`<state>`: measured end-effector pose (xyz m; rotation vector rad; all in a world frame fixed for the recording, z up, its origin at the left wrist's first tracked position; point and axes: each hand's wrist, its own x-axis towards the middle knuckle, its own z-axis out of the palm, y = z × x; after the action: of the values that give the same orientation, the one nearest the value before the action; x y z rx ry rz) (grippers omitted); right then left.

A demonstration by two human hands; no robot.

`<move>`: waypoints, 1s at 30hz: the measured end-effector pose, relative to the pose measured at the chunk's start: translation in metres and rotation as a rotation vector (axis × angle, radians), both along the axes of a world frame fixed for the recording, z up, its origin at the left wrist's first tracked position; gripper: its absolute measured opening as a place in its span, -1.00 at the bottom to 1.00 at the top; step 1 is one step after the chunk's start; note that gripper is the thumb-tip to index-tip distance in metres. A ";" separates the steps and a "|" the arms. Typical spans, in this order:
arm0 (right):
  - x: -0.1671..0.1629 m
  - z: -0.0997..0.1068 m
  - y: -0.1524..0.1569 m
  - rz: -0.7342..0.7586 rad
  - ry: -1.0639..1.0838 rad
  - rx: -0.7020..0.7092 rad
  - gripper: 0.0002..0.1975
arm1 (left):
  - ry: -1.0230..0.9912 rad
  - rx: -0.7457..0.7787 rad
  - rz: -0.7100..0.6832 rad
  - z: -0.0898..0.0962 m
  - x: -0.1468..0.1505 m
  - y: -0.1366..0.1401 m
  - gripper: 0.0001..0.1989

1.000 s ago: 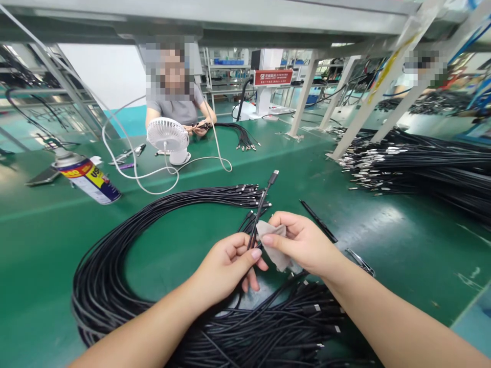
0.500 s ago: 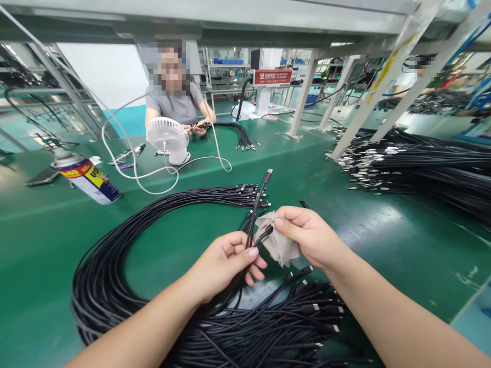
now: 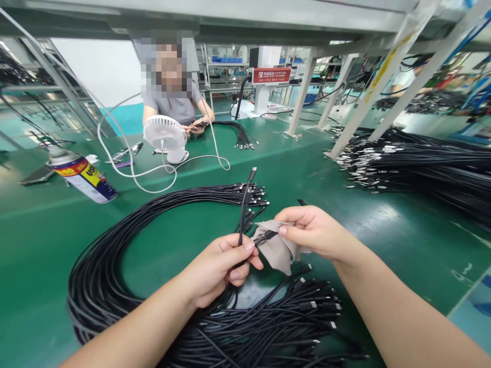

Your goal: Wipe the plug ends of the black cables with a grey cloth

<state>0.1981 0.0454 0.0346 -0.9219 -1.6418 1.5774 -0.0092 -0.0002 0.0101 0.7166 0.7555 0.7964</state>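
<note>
My left hand (image 3: 226, 263) pinches a black USB cable (image 3: 244, 207) between thumb and fingers. One plug end stands up above the hand, and another end points right into a grey cloth (image 3: 278, 253). My right hand (image 3: 307, 232) is closed on this cloth, its thumb pressing it against the plug. Below and around my forearms lies a large bundle of black cables (image 3: 103, 255), curved into a loop on the green table (image 3: 383, 271). Its plug ends fan out at the lower right and behind my hands.
A spray can (image 3: 84, 176) stands at left, near a white fan (image 3: 164, 134) with a looping white cord. Across the table a person (image 3: 174, 107) handles cables. At right, a big heap of black cables (image 3: 422, 163) lies by slanted metal legs (image 3: 358, 102).
The upright plug end has tilted and shifted left with my left hand. The cloth now hangs lower and more spread, with the other plug pressed into it by my right thumb.
</note>
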 end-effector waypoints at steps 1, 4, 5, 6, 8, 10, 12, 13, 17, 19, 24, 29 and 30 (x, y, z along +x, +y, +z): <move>0.002 0.000 0.001 0.015 0.004 0.001 -0.81 | 0.001 -0.001 -0.006 0.000 0.000 0.000 -0.69; 0.005 -0.002 0.002 0.015 -0.018 0.002 -0.79 | 0.006 0.007 -0.012 0.001 0.000 0.000 -0.68; 0.004 -0.002 0.001 0.004 -0.028 0.003 -0.78 | 0.008 0.011 -0.014 0.002 -0.001 0.000 -0.68; 0.003 -0.002 0.000 -0.006 -0.037 0.004 -0.77 | 0.011 0.013 -0.019 0.002 0.000 0.000 -0.68; -0.001 -0.002 -0.002 -0.025 -0.038 0.010 -0.76 | 0.014 0.012 -0.028 0.002 0.000 0.000 -0.70; -0.004 0.000 -0.003 -0.047 -0.024 0.008 -0.76 | 0.013 0.008 -0.019 0.001 0.000 0.000 -0.71; -0.006 0.001 -0.003 -0.054 -0.012 -0.014 -0.76 | 0.012 0.004 0.011 0.000 -0.001 0.001 -0.71; -0.006 0.001 -0.003 -0.051 -0.013 -0.030 -0.77 | 0.014 0.004 0.021 0.000 -0.001 0.001 -0.71; -0.004 0.000 -0.003 -0.046 -0.047 -0.015 -0.79 | 0.033 0.015 0.015 -0.001 -0.001 0.002 -0.70; -0.004 -0.003 -0.004 -0.064 -0.062 0.030 -0.82 | 0.044 0.023 0.012 -0.002 -0.001 0.002 -0.69; -0.006 -0.009 -0.003 -0.241 -0.060 0.095 -0.84 | 0.068 0.026 0.038 0.000 0.001 0.002 -0.67; -0.008 -0.009 0.001 -0.283 0.088 0.072 -0.83 | 0.067 0.028 0.081 0.000 0.001 0.002 -0.65; -0.008 -0.008 0.001 -0.284 0.106 0.062 -0.83 | 0.058 0.025 0.080 0.000 0.001 0.002 -0.65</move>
<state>0.1896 0.0461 0.0262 -0.9740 -1.4095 1.3512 -0.0081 0.0018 0.0104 0.7378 0.8315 0.8616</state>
